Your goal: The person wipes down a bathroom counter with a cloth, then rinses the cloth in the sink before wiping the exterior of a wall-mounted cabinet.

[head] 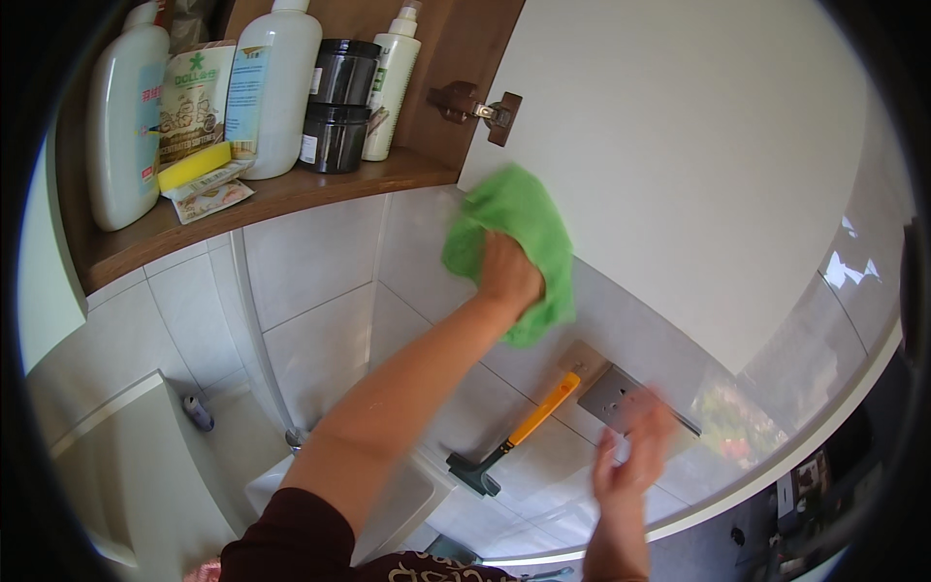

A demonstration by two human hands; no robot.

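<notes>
My left hand grips a green cloth against the lower corner of an open white cabinet door, close to the hinge side. The cloth spreads around my fingers and hangs over the door's bottom edge. My right hand, blurred, is raised with fingers apart and nothing in it, in front of a grey wall socket plate. Between my arms, a squeegee with an orange handle hangs from a wall hook.
A brown cabinet shelf at upper left holds bottles, a softener pouch, black jars and a yellow sponge. A metal hinge joins the door. Below are a white sink and a ledge with a small bottle.
</notes>
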